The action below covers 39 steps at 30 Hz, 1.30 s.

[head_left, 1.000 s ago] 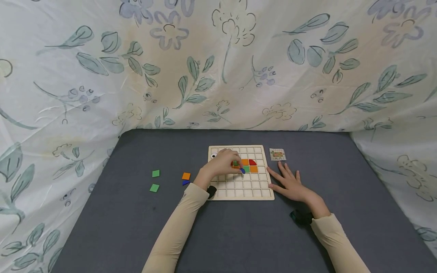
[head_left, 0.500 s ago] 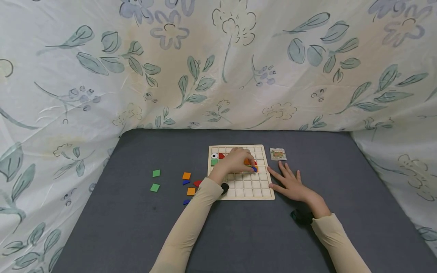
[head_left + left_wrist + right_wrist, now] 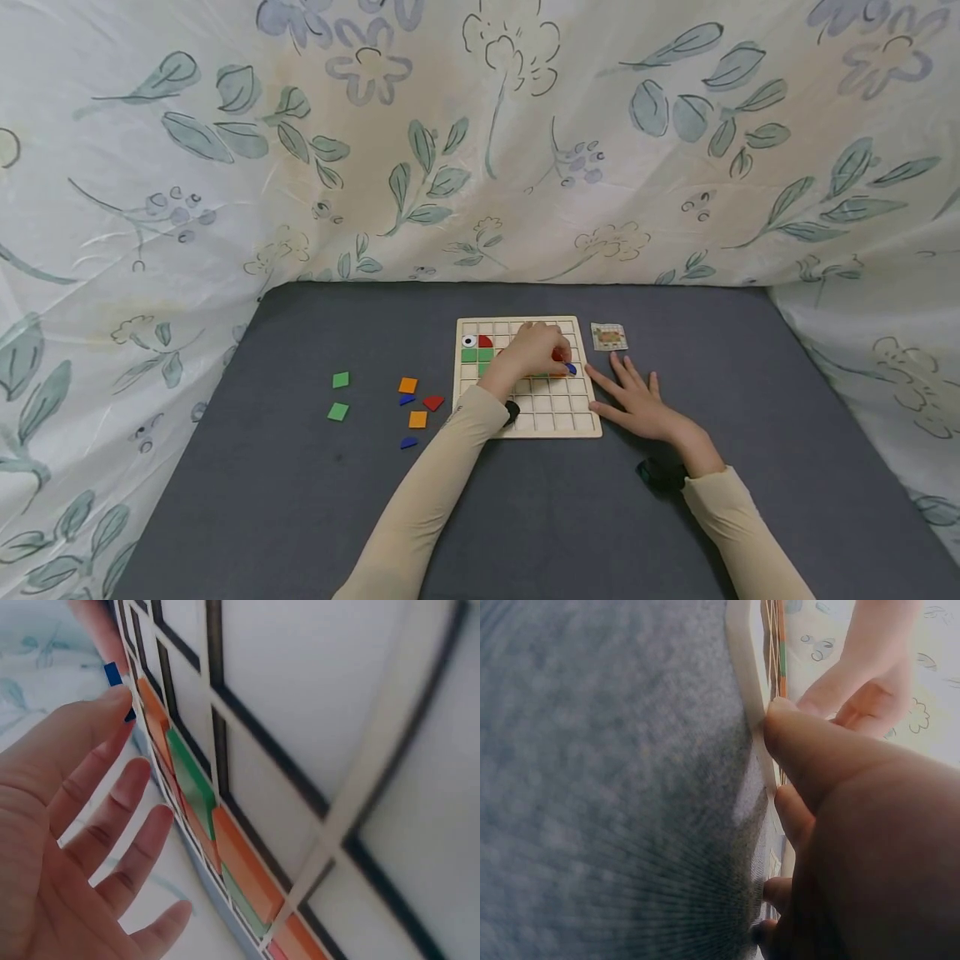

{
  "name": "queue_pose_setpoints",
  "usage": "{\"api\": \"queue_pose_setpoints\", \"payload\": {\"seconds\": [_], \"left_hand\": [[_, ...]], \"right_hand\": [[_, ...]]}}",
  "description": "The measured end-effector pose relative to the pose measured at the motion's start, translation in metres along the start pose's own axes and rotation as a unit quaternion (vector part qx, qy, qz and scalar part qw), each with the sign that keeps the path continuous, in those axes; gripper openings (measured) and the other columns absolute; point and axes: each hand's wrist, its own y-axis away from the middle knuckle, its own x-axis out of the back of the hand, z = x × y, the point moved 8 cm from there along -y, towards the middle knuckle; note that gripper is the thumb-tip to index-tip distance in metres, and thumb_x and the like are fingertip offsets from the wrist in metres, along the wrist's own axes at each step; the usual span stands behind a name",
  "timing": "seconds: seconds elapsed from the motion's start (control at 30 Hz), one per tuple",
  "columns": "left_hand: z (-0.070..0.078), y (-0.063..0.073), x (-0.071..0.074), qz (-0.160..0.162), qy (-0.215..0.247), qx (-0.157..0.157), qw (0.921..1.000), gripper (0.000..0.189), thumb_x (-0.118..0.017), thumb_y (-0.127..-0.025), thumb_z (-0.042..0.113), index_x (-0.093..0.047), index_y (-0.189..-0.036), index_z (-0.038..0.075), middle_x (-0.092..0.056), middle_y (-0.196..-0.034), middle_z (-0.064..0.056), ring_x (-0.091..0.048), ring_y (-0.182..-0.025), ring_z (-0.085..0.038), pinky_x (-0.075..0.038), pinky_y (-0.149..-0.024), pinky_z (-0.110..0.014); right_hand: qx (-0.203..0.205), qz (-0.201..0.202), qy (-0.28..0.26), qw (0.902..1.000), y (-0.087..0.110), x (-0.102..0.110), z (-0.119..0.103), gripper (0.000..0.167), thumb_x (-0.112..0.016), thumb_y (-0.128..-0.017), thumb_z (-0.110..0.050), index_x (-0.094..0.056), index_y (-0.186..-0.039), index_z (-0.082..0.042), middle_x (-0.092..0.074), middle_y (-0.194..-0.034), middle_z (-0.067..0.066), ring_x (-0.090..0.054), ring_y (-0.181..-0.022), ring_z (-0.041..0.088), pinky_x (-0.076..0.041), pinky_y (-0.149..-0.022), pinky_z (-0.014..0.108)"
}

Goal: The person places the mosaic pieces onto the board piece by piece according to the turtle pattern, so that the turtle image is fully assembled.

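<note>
My left hand pinches a small blue tile between thumb and forefinger, over the right side of a pale wooden grid board. In the left wrist view the blue tile juts past the thumb tip, and the other fingers spread loosely. Orange tiles and a green tile sit in the cells beside them. At the board's upper left are a white eye tile, a red tile and green tiles. My right hand lies spread, thumb and forefinger at the board's right edge.
Left of the board lie two green squares, orange squares, blue tiles and a red tile. A small printed card lies beyond the right fingers. Floral cloth rises behind the grey table.
My left hand has moved rightward across the board with the blue tile, uncovering the tiles at the board's upper left and more loose tiles. My right hand has stayed in place.
</note>
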Motion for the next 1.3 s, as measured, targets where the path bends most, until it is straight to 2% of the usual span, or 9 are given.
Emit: {"api": "queue_pose_setpoints", "payload": {"seconds": [0.17, 0.37, 0.5, 0.63, 0.93, 1.17, 1.3], "left_hand": [[-0.0005, -0.0024, -0.0036, -0.008, -0.004, 0.015, 0.9998, 0.008, -0.07, -0.082, 0.033, -0.07, -0.085, 0.026, -0.058, -0.093, 0.009, -0.052, -0.098, -0.015, -0.024, -0.109, -0.053], [-0.0015, -0.0062, -0.0051, -0.004, -0.008, 0.026, 0.9996, 0.007, -0.069, -0.082, 0.035, -0.068, -0.082, 0.028, -0.055, -0.088, 0.01, -0.051, -0.095, -0.014, -0.027, -0.108, -0.051], [-0.0003, -0.0083, -0.0057, 0.0, -0.019, 0.023, 0.9996, 0.007, -0.069, -0.082, 0.035, -0.067, -0.083, 0.028, -0.056, -0.085, 0.008, -0.051, -0.085, -0.01, -0.038, -0.097, -0.042], [0.0008, -0.0081, -0.0055, 0.0, -0.021, 0.024, 0.9995, 0.007, -0.069, -0.082, 0.034, -0.068, -0.085, 0.027, -0.056, -0.085, 0.007, -0.048, -0.08, -0.009, -0.04, -0.085, -0.036], [0.0035, -0.0072, -0.0051, -0.002, -0.021, 0.021, 0.9995, 0.008, -0.068, -0.083, 0.033, -0.069, -0.088, 0.026, -0.056, -0.086, 0.006, -0.047, -0.087, -0.012, -0.037, -0.097, -0.044], [0.0003, -0.0082, -0.0051, 0.006, -0.024, 0.023, 0.9994, 0.009, -0.069, -0.082, 0.036, -0.066, -0.083, 0.028, -0.054, -0.084, 0.008, -0.048, -0.079, -0.01, -0.04, -0.082, -0.035], [-0.0019, -0.0079, -0.0048, 0.007, -0.019, 0.032, 0.9993, 0.01, -0.069, -0.082, 0.037, -0.065, -0.082, 0.027, -0.054, -0.083, 0.008, -0.049, -0.08, -0.01, -0.041, -0.081, -0.035]], "right_hand": [[0.003, 0.003, 0.003, 1.0, -0.0013, -0.0007, 0.0009, 0.066, -0.05, -0.093, -0.045, -0.025, -0.148, -0.021, 0.001, -0.153, 0.023, 0.006, -0.138, 0.048, 0.009, -0.097, 0.074], [0.004, 0.004, 0.008, 1.0, -0.002, -0.0017, 0.0035, 0.066, -0.05, -0.092, -0.046, -0.024, -0.148, -0.022, 0.0, -0.153, 0.023, 0.006, -0.138, 0.047, 0.009, -0.097, 0.074], [0.003, 0.004, 0.006, 1.0, -0.0015, -0.0015, 0.0032, 0.065, -0.05, -0.092, -0.046, -0.025, -0.148, -0.022, 0.0, -0.153, 0.023, 0.006, -0.138, 0.047, 0.009, -0.097, 0.074], [0.002, 0.004, 0.003, 1.0, -0.0012, -0.001, 0.0027, 0.065, -0.05, -0.092, -0.046, -0.025, -0.148, -0.022, 0.0, -0.153, 0.023, 0.007, -0.138, 0.046, 0.01, -0.097, 0.074], [-0.001, 0.001, 0.007, 1.0, -0.0012, -0.001, 0.0023, 0.066, -0.049, -0.092, -0.047, -0.024, -0.148, -0.022, 0.0, -0.153, 0.023, 0.007, -0.138, 0.046, 0.01, -0.098, 0.073], [-0.003, 0.0, 0.005, 1.0, -0.0012, -0.0009, 0.0025, 0.066, -0.049, -0.092, -0.047, -0.025, -0.148, -0.022, 0.0, -0.153, 0.023, 0.007, -0.138, 0.046, 0.01, -0.098, 0.073], [-0.004, 0.0, 0.007, 1.0, -0.0017, -0.0006, 0.0023, 0.066, -0.049, -0.092, -0.047, -0.025, -0.148, -0.022, 0.0, -0.153, 0.023, 0.006, -0.138, 0.046, 0.01, -0.098, 0.073]]}}
